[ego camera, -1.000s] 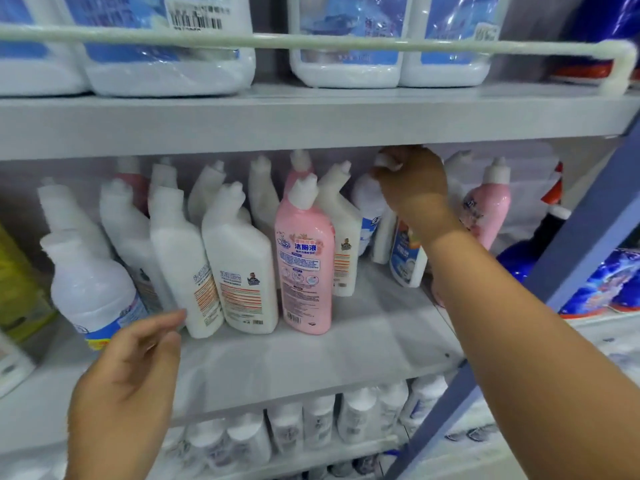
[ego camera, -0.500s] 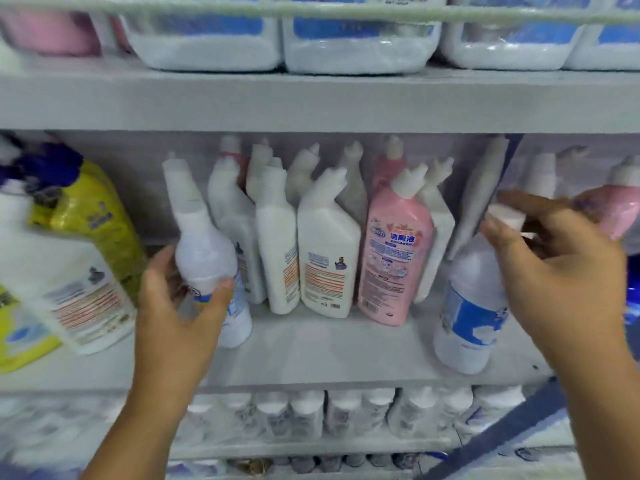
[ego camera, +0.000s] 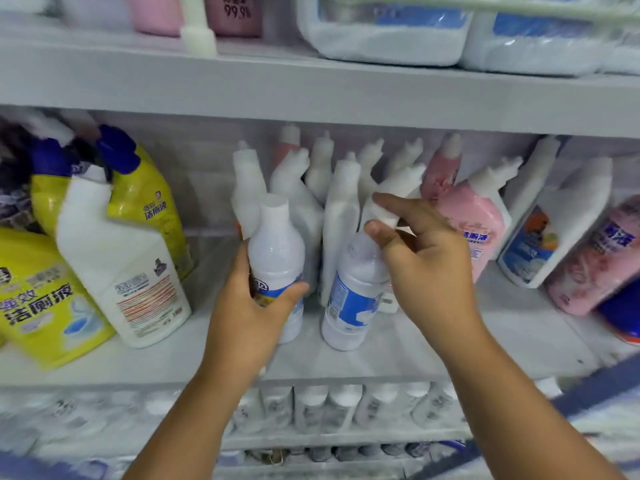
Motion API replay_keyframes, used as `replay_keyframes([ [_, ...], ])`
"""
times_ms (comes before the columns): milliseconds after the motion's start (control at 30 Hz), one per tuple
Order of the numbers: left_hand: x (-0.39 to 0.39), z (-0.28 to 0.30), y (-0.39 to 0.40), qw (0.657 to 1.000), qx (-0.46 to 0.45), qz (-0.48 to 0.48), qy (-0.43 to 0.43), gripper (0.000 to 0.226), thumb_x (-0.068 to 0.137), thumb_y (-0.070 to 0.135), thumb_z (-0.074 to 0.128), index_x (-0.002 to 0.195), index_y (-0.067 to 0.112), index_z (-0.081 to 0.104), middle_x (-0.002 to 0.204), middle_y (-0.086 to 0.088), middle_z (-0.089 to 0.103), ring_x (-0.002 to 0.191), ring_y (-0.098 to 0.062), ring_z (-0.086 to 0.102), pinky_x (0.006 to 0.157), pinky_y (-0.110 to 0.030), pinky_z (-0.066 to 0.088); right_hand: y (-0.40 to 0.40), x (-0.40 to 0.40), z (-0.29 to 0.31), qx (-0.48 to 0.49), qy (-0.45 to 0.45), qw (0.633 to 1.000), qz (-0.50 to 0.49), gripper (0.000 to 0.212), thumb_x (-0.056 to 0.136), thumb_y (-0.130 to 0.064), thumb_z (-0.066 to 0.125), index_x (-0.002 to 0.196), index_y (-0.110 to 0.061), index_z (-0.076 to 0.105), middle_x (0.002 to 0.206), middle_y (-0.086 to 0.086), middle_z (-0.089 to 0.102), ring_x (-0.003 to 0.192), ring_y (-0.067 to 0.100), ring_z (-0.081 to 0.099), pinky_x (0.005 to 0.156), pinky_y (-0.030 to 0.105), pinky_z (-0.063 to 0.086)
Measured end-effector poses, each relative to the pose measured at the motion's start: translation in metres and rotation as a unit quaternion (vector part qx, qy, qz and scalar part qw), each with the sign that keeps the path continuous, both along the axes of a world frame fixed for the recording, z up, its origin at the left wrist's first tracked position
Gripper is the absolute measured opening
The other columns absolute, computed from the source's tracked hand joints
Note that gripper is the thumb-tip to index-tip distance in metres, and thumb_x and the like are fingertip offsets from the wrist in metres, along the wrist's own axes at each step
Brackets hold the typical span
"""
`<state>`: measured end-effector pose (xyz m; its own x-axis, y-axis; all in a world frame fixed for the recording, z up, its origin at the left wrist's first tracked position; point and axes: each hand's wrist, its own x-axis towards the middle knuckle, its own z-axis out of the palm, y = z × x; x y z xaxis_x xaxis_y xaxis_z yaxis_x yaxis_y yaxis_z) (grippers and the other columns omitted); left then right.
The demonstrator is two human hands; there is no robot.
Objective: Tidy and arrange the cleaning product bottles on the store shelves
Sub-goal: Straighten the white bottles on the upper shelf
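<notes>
2 round bottles [ego camera: 277,261] stand side by side on the shelf [ego camera: 415,362], before angled-neck bottles [ego camera: 341,216].

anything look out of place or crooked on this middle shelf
Yes. The big white angled-neck bottle at the left leans against the yellow bottles rather than standing with its white group. A pink bottle at the far right is tilted too.

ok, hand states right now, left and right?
Left hand: holds the left bottle around its body.
Right hand: holds the right bottle by its neck.
</notes>
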<state>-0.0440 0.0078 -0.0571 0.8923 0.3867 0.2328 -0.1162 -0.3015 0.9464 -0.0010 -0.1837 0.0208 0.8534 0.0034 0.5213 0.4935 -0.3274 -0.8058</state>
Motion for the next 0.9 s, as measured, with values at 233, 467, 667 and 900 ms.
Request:
replay_keyframes([
  [233,0.002,-0.013,0.021,0.996,-0.007,-0.091,0.013,0.072,0.076,0.030,0.089,0.134,0.046,0.051,0.125,0.024,0.066,0.110,0.005,0.066,0.096,-0.027,0.054,0.020,-0.019,-0.035,0.011,0.110,0.994,0.022,0.050,0.087,-0.019,0.078,0.133,-0.026,0.058,0.119,-0.012,0.070,0.111,0.007,0.067,0.094,0.035,0.057],
  [467,-0.010,-0.006,0.028,0.995,-0.018,-0.092,0.015,0.069,0.073,0.030,0.090,0.127,0.053,0.053,0.108,0.030,0.069,0.096,0.009,0.068,0.088,-0.023,0.058,0.021,-0.044,-0.069,-0.009,0.178,0.984,-0.027,0.047,0.076,-0.019,0.088,0.115,-0.031,0.066,0.110,-0.014,0.073,0.101,0.005,0.070,0.092,0.042,0.059],
  [667,-0.082,0.034,0.043,0.999,-0.011,-0.032,-0.022,0.069,0.072,0.034,0.091,0.130,0.048,0.056,0.115,0.028,0.070,0.104,0.003,0.069,0.085,-0.026,0.059,0.027,-0.082,-0.043,0.006,0.162,0.986,0.028,0.041,0.076,-0.023,0.087,0.110,-0.035,0.068,0.102,-0.015,0.075,0.096,0.005,0.070,0.087,0.039,0.060],
  [900,-0.197,0.050,0.079,0.995,-0.020,0.099,-0.007,0.062,0.071,0.021,0.091,0.122,0.042,0.063,0.108,0.024,0.074,0.096,0.001,0.070,0.071,-0.014,0.054,0.078,-0.146,-0.024,0.028,0.170,0.968,0.181,0.044,0.074,-0.023,0.087,0.110,-0.040,0.069,0.102,-0.020,0.075,0.093,0.003,0.071,0.081,0.033,0.059],
])
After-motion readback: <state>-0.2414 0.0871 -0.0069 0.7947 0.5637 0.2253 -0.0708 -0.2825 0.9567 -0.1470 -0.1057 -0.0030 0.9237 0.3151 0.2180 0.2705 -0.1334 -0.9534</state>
